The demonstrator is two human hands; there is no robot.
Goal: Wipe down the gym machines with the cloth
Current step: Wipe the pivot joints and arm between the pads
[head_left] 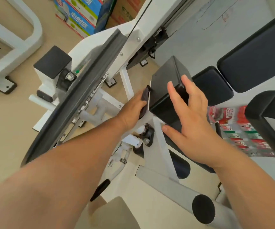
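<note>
Dark cloth (144, 100) — crumpled, half-hidden.

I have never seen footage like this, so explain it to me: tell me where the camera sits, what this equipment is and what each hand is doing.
This is one picture from a camera worn on the person's head, looking down along both bare arms. Below them is a white metal-framed gym machine with dark padding. The left hand holds a small dark cloth against the side of a black padded rectangular block. The right hand rests on that block with fingers spread, holding nothing. Dark blue seat cushions are to the right. Printed cardboard boxes stand behind.
</note>
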